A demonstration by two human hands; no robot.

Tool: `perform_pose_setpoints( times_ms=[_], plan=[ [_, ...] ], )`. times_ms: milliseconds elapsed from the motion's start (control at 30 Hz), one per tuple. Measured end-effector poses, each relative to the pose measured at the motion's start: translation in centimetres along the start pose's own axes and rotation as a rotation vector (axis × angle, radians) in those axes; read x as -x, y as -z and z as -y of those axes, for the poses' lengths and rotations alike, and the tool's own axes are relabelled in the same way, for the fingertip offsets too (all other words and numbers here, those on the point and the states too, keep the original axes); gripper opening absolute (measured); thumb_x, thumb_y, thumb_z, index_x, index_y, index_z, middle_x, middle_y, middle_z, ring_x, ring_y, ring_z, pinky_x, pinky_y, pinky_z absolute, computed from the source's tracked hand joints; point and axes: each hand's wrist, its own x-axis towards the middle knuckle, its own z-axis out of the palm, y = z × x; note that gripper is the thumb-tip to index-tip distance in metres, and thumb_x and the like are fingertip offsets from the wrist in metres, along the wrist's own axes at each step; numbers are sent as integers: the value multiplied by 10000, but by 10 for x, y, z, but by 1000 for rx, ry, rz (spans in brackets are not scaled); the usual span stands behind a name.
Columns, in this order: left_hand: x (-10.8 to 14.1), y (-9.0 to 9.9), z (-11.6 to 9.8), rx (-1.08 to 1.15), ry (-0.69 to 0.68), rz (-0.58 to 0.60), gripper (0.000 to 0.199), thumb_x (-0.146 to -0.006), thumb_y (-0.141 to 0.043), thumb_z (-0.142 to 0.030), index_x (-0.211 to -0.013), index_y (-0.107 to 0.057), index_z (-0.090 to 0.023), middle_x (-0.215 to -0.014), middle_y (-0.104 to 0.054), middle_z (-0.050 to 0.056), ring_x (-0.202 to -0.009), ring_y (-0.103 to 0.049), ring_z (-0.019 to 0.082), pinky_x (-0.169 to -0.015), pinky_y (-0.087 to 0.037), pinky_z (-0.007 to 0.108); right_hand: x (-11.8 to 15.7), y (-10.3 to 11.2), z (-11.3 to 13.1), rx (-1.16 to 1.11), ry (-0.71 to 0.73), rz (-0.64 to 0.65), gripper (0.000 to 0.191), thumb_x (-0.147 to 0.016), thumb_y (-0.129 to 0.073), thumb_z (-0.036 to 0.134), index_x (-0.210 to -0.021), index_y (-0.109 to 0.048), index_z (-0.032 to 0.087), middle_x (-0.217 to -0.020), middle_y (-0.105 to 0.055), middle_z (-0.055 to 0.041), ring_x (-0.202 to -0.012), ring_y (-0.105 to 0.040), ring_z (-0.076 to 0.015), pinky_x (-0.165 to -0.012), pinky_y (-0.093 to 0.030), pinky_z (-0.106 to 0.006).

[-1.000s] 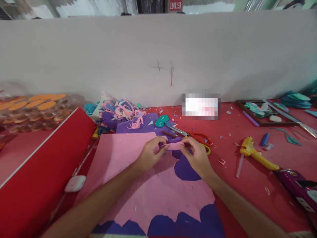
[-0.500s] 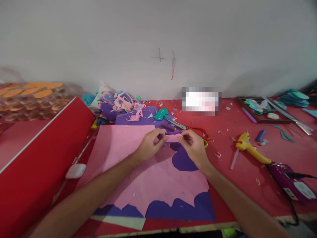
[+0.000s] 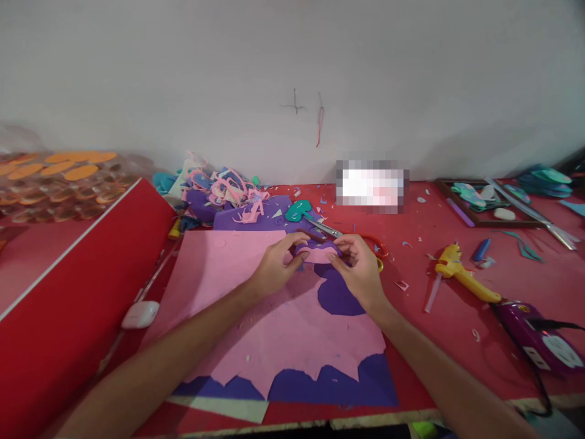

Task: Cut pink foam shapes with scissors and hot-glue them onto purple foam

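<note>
A small pink piece (image 3: pixel 319 255) with a purple layer along its upper edge is stretched between my two hands. My left hand (image 3: pixel 277 265) pinches its left end between thumb and fingers. The right end is pinched by my right hand (image 3: pixel 360 268) in the same way. Both hands hover over a large pink sheet (image 3: pixel 292 341) with a jagged front edge, lying on a purple sheet (image 3: pixel 333 393). Just behind the hands lie orange-handled scissors (image 3: pixel 326 229) beside a teal cutout (image 3: pixel 299 211).
A scrap pile (image 3: pixel 223 189) sits back left, by a slanted red board (image 3: pixel 86 262). At right lie a yellow glue gun (image 3: pixel 466 277), a purple power strip (image 3: pixel 539 338) and a dark frame (image 3: pixel 484 219). A white case (image 3: pixel 140 315) is at left.
The held piece has tilted, so more of the purple layer shows above the pink. The fingers have shifted slightly around it; the arms stay nearly in place.
</note>
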Motion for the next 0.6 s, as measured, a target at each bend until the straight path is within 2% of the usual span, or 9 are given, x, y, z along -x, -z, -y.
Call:
perform_pose_setpoints(
  times_ms=[100,233,433,600],
  plan=[
    [0,1,1,-22,10,20,369,-979,-592,-479,-1241,-640,-223,-1134,-730,64,-936,-676,175,-757,-556,270,0,1,1,7,-9,1,260,-844,-764,383,-1020,-639,238,-724,-594,30,-670,-605,-167,-625,-493,-290],
    [0,2,3,-85,41,62,306,-991,-559,-449,-1146,-683,-216,-1077,-756,44,-849,-689,156,-727,-552,256,1,2,-1,66,-5,6,220,-846,-762,390,-954,-659,230,-807,-660,-9,-738,-630,-177,-677,-510,-304],
    [0,1,2,-39,20,26,300,-988,-565,-449,-1121,-691,-212,-1105,-762,55,-894,-716,169,-754,-573,265,0,1,-3,110,-7,20,234,-874,-726,446,-904,-667,221,-788,-687,-20,-722,-644,-184,-661,-508,-304],
    [0,1,-1,-43,14,14,269,-984,-577,-416,-1122,-696,-218,-1114,-761,57,-945,-716,180,-808,-586,282,0,1,-4,72,-33,78,286,-914,-679,503,-910,-681,217,-808,-697,-30,-722,-655,-192,-671,-515,-311]
  ],
)
